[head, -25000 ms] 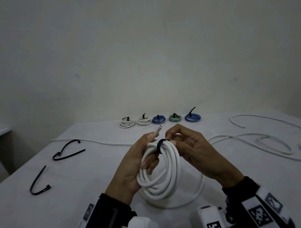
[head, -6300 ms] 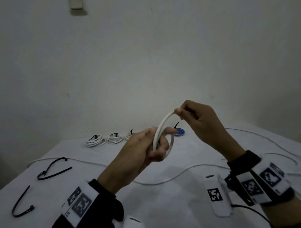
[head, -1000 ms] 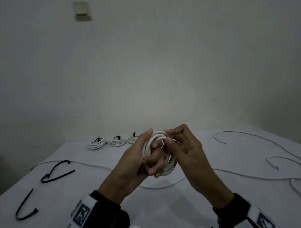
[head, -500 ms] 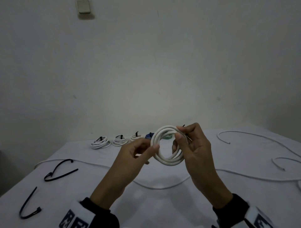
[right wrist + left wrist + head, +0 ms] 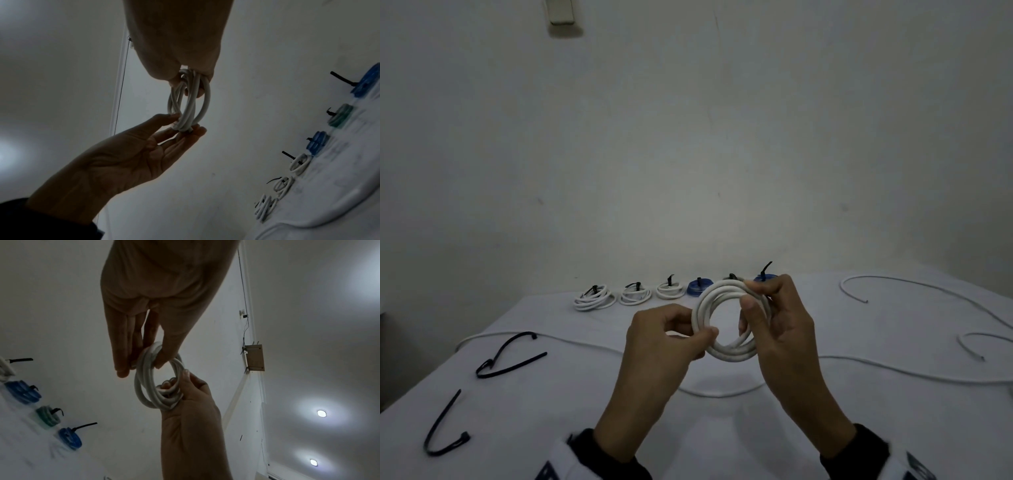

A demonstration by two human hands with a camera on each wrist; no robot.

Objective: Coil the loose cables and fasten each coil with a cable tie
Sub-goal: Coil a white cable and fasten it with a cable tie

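Note:
A white cable coil (image 5: 726, 322) of several loops is held upright above the table, its opening facing me. My left hand (image 5: 702, 337) pinches its left side between thumb and fingers. My right hand (image 5: 751, 298) grips the right side, thumb across the front of the loops. No tie is on this coil. In the left wrist view the white cable coil (image 5: 144, 386) hangs between the left hand (image 5: 144, 365) above and the right hand (image 5: 180, 386) below. In the right wrist view the right hand (image 5: 191, 81) bunches the white cable coil (image 5: 189, 105) from above.
Two loose black cable ties (image 5: 506, 356) (image 5: 443, 428) lie at the table's left. A row of tied coils (image 5: 635, 294) sits along the back edge, white, blue and green. Loose white cables (image 5: 893, 284) (image 5: 722, 394) cross the table's right side and front middle.
A second ago both hands were bunched close round the coil. They have drawn apart to opposite sides, and the coil now faces me as an open ring.

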